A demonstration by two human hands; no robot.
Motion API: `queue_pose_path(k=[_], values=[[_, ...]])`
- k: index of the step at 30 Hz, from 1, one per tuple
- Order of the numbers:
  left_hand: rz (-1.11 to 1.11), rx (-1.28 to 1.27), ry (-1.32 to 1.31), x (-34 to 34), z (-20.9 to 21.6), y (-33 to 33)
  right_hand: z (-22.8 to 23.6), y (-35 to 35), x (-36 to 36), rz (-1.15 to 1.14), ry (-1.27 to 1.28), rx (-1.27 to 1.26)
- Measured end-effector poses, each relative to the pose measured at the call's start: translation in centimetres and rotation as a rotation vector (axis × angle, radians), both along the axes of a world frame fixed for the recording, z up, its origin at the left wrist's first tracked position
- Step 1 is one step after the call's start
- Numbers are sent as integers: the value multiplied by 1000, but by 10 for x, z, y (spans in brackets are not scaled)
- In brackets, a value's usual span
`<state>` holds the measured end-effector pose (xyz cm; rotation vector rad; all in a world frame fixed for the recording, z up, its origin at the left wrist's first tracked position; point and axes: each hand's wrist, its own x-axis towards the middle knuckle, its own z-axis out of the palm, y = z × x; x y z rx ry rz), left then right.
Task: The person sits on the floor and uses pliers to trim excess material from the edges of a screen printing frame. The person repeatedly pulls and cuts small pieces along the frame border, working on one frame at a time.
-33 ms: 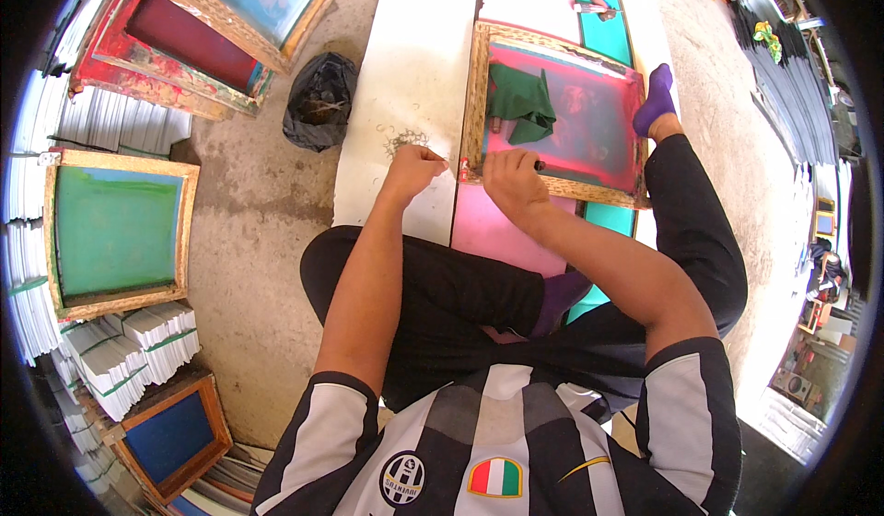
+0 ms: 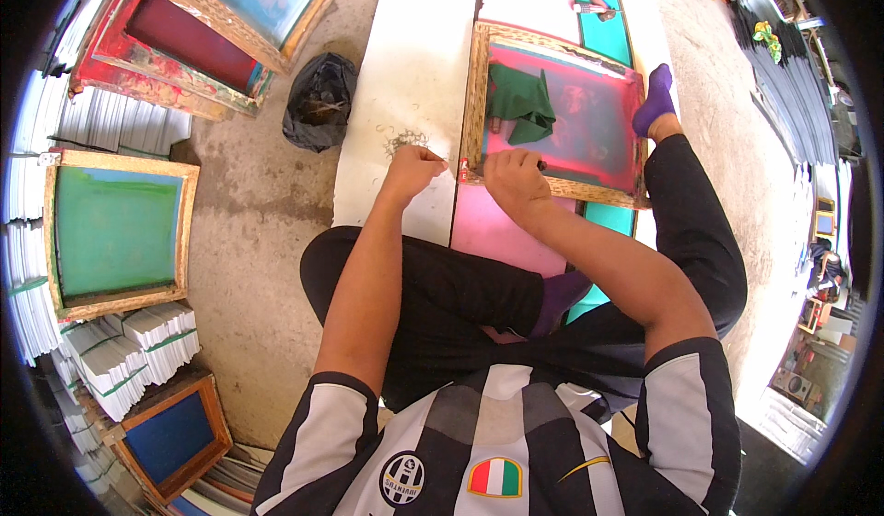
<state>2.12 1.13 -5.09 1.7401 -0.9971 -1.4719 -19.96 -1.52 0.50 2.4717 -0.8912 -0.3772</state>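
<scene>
Printing screen [image 2: 599, 120], wood-framed with pink mesh, lies beyond the person's folded leg [image 2: 433, 281], green cloth [image 2: 520, 102] on its left part. Right hand [image 2: 516, 183] at the screen's near side, toward the left: fingers curled around a dark-ended object [image 2: 541, 165], kind unclear. Left hand [image 2: 412, 173], left of the screen: fingertips pinched narrow; cannot tell whether anything is held. Dark scraps [image 2: 407, 140] lie just beyond, on white board [image 2: 414, 46].
</scene>
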Motion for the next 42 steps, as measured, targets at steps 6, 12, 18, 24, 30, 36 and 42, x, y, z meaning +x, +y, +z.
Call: queue_pose_path(k=[6,12,18,24,30,36,42], values=[[44,-56,-182,6,-13,2,19,-6,-11,-325,-235,482],[49,-47,-403,8,-12,1,12,16,-11,-549,-359,493],[28,7,-394,9,-8,2,1,33,-2,-869,-543,756],[4,103,-691,6,18,9,-11,66,-4,-974,-740,907],[-1,-34,-618,5,5,9,-49,70,-5,-1087,-1198,1388],[-52,-61,-503,-3,8,10,-28,44,-4,-1276,-1319,1911],[-58,-92,-465,-4,0,9,-22,31,-5,-1401,-1285,2015]])
